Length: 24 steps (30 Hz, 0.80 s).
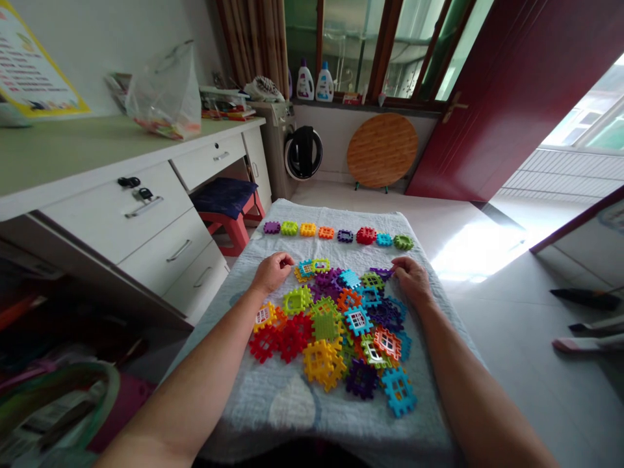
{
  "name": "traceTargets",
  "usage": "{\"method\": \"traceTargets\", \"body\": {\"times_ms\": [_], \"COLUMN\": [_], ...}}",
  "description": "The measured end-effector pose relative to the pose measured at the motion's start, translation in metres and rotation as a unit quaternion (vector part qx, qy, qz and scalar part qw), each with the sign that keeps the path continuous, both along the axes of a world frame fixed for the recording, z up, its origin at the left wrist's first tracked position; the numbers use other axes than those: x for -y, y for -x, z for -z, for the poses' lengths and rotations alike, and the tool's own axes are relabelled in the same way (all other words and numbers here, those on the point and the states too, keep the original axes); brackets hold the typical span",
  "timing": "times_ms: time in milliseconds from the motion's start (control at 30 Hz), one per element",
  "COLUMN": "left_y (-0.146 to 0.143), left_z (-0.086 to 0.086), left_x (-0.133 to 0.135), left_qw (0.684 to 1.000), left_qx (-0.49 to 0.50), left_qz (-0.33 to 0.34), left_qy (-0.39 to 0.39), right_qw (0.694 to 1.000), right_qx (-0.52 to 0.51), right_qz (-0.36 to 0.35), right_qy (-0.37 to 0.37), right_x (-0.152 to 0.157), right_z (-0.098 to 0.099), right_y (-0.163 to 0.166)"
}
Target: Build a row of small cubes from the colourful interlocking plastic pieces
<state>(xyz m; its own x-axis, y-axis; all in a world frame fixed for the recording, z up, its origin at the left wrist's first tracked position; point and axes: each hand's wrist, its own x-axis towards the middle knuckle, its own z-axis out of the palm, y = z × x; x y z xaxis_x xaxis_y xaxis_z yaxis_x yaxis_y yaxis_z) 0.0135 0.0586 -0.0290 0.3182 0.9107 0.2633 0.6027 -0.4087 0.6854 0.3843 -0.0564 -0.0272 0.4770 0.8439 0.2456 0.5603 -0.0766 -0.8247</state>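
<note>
A loose heap of square plastic building tiles with notched edges, among them a yellow tile (pixel 323 364), a red tile (pixel 266 343) and a light blue tile (pixel 398 391), covers the middle of the cloth. Beyond it runs a row of small tile stacks sorted by colour, with a red stack (pixel 366 235) the tallest. At the heap's far left edge, my left hand (pixel 273 272) is curled closed beside a blue and yellow tile; whatever its fingers may hold is hidden. My right hand (pixel 412 279) pinches a dark purple tile (pixel 381 273), tilted nearly edge-on, at the heap's far right.
A pale patterned cloth (pixel 292 403) covers the table. To the left stands a white desk (pixel 141 208) with a plastic bag (pixel 168 97) on top. A stool (pixel 227 198), a washing machine (pixel 280 140) and a round wooden tabletop (pixel 383 151) are farther back.
</note>
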Motion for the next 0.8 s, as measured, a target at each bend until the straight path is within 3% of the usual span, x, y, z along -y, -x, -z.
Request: {"method": "traceTargets", "body": {"times_ms": [167, 500, 600, 700, 800], "left_y": [0.002, 0.001, 0.009, 0.022, 0.035], "left_z": [0.002, -0.004, -0.007, -0.014, -0.020], "left_x": [-0.001, 0.002, -0.002, -0.006, -0.010], "left_qw": [1.000, 1.000, 0.994, 0.966, 0.921], "left_qx": [-0.002, 0.015, 0.012, -0.058, -0.131], "left_qz": [0.002, -0.014, -0.090, -0.220, -0.357], "left_qy": [0.002, 0.005, -0.054, -0.127, -0.086], "right_qw": [0.998, 0.993, 0.993, 0.995, 0.996], "right_qx": [0.046, 0.103, 0.101, 0.087, 0.075], "right_qz": [0.007, -0.049, -0.041, -0.031, -0.027], "right_qy": [-0.034, 0.039, 0.035, 0.038, 0.041], "right_x": [0.002, 0.002, 0.002, 0.001, 0.001], "right_z": [-0.007, -0.005, -0.003, -0.002, -0.003], "right_y": [0.001, -0.001, -0.003, -0.005, -0.006]}}
